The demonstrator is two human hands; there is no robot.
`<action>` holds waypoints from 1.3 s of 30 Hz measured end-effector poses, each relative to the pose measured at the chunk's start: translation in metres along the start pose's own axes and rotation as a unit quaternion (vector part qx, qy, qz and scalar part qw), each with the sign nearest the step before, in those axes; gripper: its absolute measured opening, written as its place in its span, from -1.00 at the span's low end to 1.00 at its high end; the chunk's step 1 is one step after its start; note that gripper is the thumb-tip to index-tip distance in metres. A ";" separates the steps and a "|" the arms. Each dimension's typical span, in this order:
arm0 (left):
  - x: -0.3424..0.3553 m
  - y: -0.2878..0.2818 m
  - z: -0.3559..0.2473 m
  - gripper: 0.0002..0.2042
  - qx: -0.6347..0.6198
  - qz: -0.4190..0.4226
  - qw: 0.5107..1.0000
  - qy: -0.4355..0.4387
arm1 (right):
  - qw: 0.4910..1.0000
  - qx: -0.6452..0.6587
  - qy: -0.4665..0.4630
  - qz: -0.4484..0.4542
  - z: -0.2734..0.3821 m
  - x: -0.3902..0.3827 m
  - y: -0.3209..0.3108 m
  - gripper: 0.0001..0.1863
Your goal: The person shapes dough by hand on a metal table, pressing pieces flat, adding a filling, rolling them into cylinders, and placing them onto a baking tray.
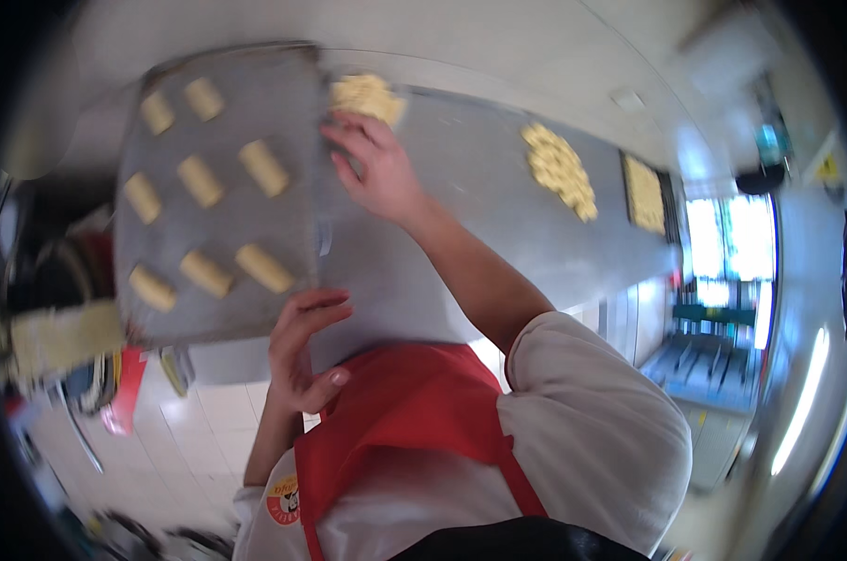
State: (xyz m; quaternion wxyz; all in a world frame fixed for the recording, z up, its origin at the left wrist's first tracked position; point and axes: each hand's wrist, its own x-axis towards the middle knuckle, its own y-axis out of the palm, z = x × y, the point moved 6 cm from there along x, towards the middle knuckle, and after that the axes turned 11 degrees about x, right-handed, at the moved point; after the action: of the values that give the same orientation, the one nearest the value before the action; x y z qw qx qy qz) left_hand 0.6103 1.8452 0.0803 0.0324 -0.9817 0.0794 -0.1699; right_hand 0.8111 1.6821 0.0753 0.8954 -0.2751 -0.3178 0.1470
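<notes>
Closest to my lens is the red apron (386, 402), and out on the left I've got the tray (175, 234) with eight pale rolls (201, 180) in three rows, the left hand (300, 351) by its near right corner, half open, thumb apart, nothing in it that I can see. Next along, over the table (461, 168), the right hand (381, 168) is at the yellow heap (367, 92), fingers loosely bent and blurred, whether gripping a piece I can't tell; farther right lie a second heap (560, 171) and a dark-rimmed pan (667, 201).
</notes>
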 end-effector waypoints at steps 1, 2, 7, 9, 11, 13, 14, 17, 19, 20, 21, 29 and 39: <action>0.004 0.017 0.006 -0.34 -0.007 0.009 1.000 -0.007 | 0.998 -0.035 0.044 -0.023 -0.028 -0.043 -0.030 -0.54; 0.011 0.038 0.011 -0.34 -0.015 0.032 0.999 -0.007 | 0.993 -0.066 0.084 -0.043 -0.065 -0.093 -0.064 -0.53; 0.054 0.142 0.031 -0.37 0.010 0.125 0.992 0.002 | 0.896 -0.304 0.314 -0.079 -0.238 -0.284 -0.246 -0.40; 0.075 0.188 0.033 -0.39 0.026 0.139 0.990 -0.009 | 0.874 -0.344 0.341 -0.028 -0.278 -0.292 -0.288 -0.41; 0.093 0.229 0.035 -0.39 0.035 0.168 0.985 -0.029 | 0.858 -0.364 0.356 0.072 -0.309 -0.293 -0.311 -0.45; 0.108 0.273 0.041 -0.35 0.028 0.198 0.979 -0.050 | 0.852 -0.362 0.354 0.136 -0.331 -0.292 -0.323 -0.47; 0.117 0.292 0.043 -0.39 0.029 0.199 0.979 -0.042 | 0.847 -0.364 0.348 0.169 -0.336 -0.289 -0.328 -0.48; 0.129 0.340 0.062 -0.49 0.017 0.178 0.982 -0.068 | 0.912 -0.294 0.283 0.047 -0.298 -0.275 -0.349 -0.67; 0.128 0.365 0.085 -0.57 -0.017 0.120 0.982 -0.143 | 0.949 -0.176 0.258 -0.038 -0.235 -0.264 -0.360 -0.69; 0.133 0.378 0.090 -0.63 -0.061 0.051 0.975 -0.209 | 0.960 -0.091 0.256 -0.070 -0.194 -0.268 -0.359 -0.69; 0.136 0.395 0.091 -0.66 -0.104 -0.015 0.956 -0.273 | 0.970 -0.038 0.221 -0.089 -0.152 -0.272 -0.352 -0.68; 0.088 0.394 0.080 -0.41 0.151 -0.049 0.973 -0.170 | 0.772 0.368 0.370 -0.363 -0.068 -0.350 -0.220 -0.84; -0.024 0.249 0.160 -0.46 -0.222 -0.154 0.889 -0.370 | 0.938 0.196 0.225 -0.176 0.085 -0.233 -0.320 -0.56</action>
State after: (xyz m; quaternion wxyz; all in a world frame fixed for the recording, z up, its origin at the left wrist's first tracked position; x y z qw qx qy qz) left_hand 0.6059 1.6101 -0.1005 -0.1855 -0.9551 -0.0549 0.2244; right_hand 0.6083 1.3560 0.2037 0.9913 -0.0593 -0.1160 -0.0192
